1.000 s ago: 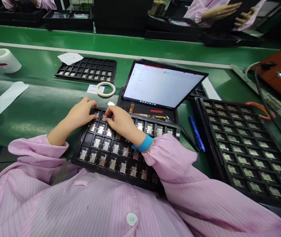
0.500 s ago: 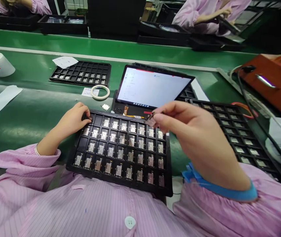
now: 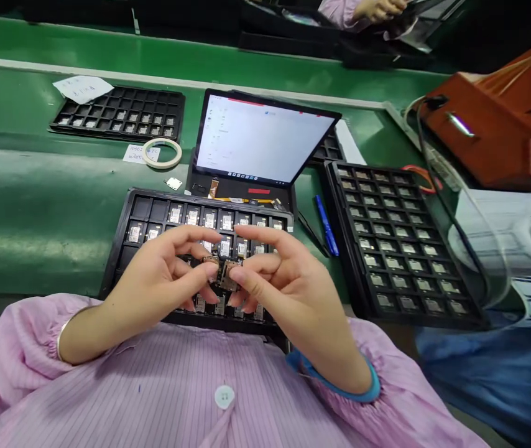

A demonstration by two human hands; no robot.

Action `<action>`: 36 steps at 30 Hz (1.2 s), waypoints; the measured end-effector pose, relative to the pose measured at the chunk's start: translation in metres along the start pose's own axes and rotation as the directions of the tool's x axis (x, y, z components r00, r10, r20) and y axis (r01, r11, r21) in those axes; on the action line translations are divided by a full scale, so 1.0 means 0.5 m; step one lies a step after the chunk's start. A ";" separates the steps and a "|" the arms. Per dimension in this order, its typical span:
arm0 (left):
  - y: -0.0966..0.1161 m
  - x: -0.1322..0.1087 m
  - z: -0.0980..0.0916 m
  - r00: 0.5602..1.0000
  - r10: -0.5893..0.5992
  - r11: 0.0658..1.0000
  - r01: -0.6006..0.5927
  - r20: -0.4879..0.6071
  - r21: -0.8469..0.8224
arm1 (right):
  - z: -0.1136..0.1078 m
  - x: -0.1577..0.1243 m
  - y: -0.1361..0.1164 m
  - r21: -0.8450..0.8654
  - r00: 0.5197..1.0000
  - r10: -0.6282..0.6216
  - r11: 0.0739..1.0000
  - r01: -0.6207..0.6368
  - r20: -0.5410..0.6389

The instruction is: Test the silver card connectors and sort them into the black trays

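Observation:
Both hands meet over a black compartment tray [image 3: 119, 249] at the front edge of the bench. Between thumb and fingers, my left hand [image 3: 167, 267] pinches a small circuit board [image 3: 211, 266]. My right hand [image 3: 284, 274] pinches another small circuit board [image 3: 230, 275], close beside the first. Whether the two boards touch, I cannot tell. Silver-faced boards sit in many of the tray's pockets. Several pockets at its upper left hold nothing, and my hands hide much of its middle.
A screen [image 3: 260, 137] leans behind the tray. To the right lie a blue pen [image 3: 326, 225], dark tweezers [image 3: 313, 233] and a filled tray [image 3: 335, 230]. A tape roll [image 3: 172, 163], a loose board [image 3: 173, 183] and another tray [image 3: 107, 102] lie at the left. A co-worker's hand [image 3: 380, 9] shows across.
My left hand has come from the tray's upper left corner to its middle, now with a board. My right hand has moved left and down, bringing its board beside it. The view has shifted.

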State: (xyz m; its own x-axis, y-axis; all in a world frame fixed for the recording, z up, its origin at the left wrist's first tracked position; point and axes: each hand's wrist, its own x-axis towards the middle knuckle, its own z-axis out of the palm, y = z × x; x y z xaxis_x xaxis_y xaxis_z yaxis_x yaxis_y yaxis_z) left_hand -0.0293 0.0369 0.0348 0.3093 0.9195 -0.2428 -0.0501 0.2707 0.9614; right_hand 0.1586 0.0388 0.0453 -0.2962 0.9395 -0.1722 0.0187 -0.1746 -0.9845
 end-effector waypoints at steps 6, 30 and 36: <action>-0.006 -0.004 0.014 0.998 -0.027 0.994 0.032 0.052 -0.102 | -0.005 -0.011 0.024 -0.121 0.991 -0.117 0.987 0.109 -0.062; -0.010 -0.011 0.029 0.999 0.024 0.992 -0.021 0.024 -0.123 | -0.022 -0.029 0.037 -0.164 0.986 -0.169 0.972 0.166 -0.007; -0.011 -0.009 0.031 1.000 0.016 0.995 -0.014 0.015 -0.099 | -0.019 -0.028 0.031 -0.178 0.986 -0.168 0.971 0.162 -0.019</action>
State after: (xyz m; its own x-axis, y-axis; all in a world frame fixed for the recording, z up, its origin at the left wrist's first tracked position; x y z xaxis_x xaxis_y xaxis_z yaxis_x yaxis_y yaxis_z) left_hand -0.0159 0.0270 0.0325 0.3223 0.9193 -0.2258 -0.1481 0.2846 0.9472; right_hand 0.1721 0.0256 0.0322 -0.2773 0.9608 -0.0049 0.1400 0.0353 -0.9895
